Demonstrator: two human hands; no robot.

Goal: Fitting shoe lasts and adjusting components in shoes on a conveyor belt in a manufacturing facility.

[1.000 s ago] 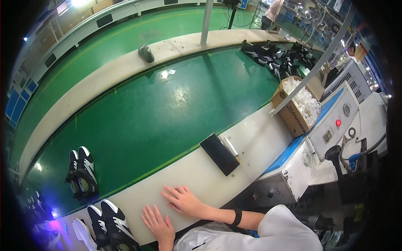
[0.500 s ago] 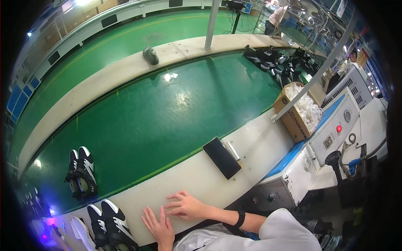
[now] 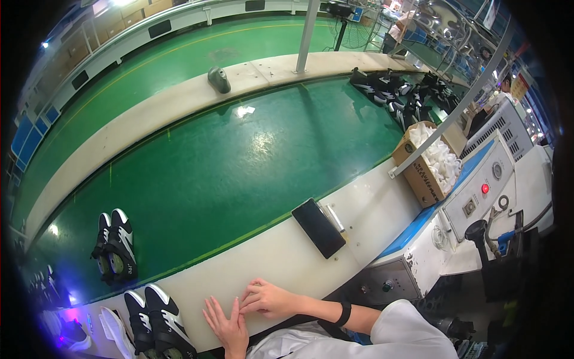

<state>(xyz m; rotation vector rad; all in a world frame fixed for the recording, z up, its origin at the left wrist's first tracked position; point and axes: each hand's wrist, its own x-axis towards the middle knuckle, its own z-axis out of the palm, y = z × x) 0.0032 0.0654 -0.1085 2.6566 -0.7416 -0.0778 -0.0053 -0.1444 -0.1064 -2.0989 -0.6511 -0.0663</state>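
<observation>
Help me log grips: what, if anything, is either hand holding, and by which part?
Nothing visible is held: the left hand lies on the white worktop, the right hand close beside it.

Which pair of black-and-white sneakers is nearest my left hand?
The pair on the pale ledge, just left of your left hand; the others are on the green surface, farther away.

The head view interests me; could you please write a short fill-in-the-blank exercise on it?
1. The left hand is closer than the right hand to the black-and-white ____.
2. The band on the right forearm is ____ in colour.
3. The lit round button is ____ in colour.

Missing words: shoes; black; red.
</observation>
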